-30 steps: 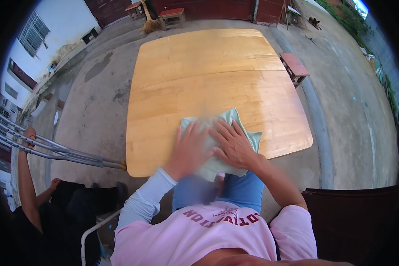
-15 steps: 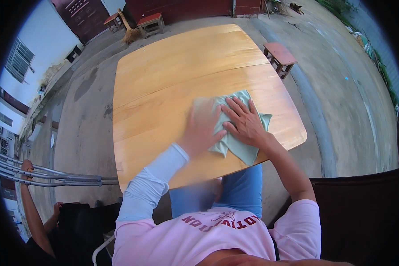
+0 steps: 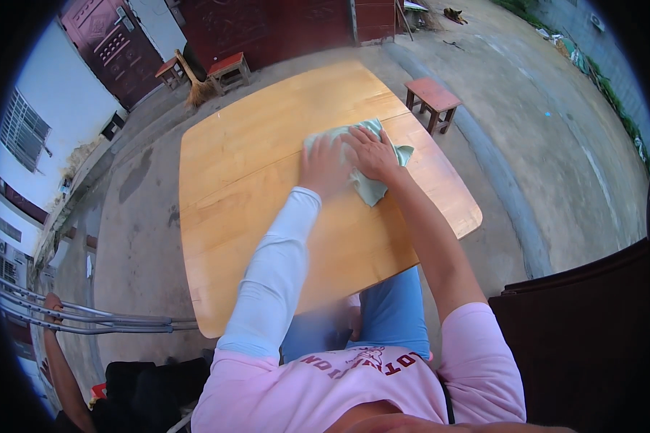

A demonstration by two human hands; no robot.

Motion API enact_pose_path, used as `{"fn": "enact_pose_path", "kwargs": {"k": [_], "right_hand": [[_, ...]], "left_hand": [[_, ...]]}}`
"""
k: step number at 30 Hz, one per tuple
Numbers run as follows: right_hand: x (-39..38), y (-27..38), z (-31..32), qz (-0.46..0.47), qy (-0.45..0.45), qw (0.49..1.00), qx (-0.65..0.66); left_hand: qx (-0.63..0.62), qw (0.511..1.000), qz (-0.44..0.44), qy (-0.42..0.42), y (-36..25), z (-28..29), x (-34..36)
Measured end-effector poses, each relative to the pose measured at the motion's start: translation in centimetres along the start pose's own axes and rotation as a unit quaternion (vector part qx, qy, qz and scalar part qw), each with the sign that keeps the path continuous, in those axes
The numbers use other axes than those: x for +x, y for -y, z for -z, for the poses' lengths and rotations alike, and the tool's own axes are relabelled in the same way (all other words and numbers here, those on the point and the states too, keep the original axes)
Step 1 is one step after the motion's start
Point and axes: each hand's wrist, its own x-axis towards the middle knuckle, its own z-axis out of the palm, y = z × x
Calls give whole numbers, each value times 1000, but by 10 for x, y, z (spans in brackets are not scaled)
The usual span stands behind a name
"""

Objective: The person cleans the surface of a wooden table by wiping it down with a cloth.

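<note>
A pale green cloth (image 3: 370,190) lies rumpled on a wooden table (image 3: 238,231) with rounded corners. My right hand (image 3: 373,154) rests flat on top of it, fingers stretched out and a little apart. Beside it, my left hand (image 3: 326,166) also lies on the cloth with fingers extended, slightly blurred; a light sleeve covers that forearm. Both arms reach forward over the tabletop, and the cloth spans the seam across the boards. Part of the cloth is hidden beneath my hands.
Past the table's far right side stands a red-topped stool (image 3: 433,95). A broom (image 3: 198,90) leans near another low stool (image 3: 227,66) at the back left. At the left, another person's hand (image 3: 53,303) holds metal crutches (image 3: 115,322) whose ends reach the table's edge.
Both hands have pushed the cloth farther from my body and somewhat left, up onto the seam. My arms are straighter now. The view has shifted slightly.
</note>
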Motion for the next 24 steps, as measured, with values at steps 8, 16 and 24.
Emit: {"fn": "enact_pose_path", "kwargs": {"k": [8,16,24], "right_hand": [[-61,35,32,-6,23,1000,12],[-155,62,52,33,-7,998,57],[-189,52,62,4,-21,997,68]], "left_hand": [[13,998,-14,64,-21,25,-42],[-40,992,-48,109,-68,75,-128],[-69,986,-85,128,-92,74,-137]]}}
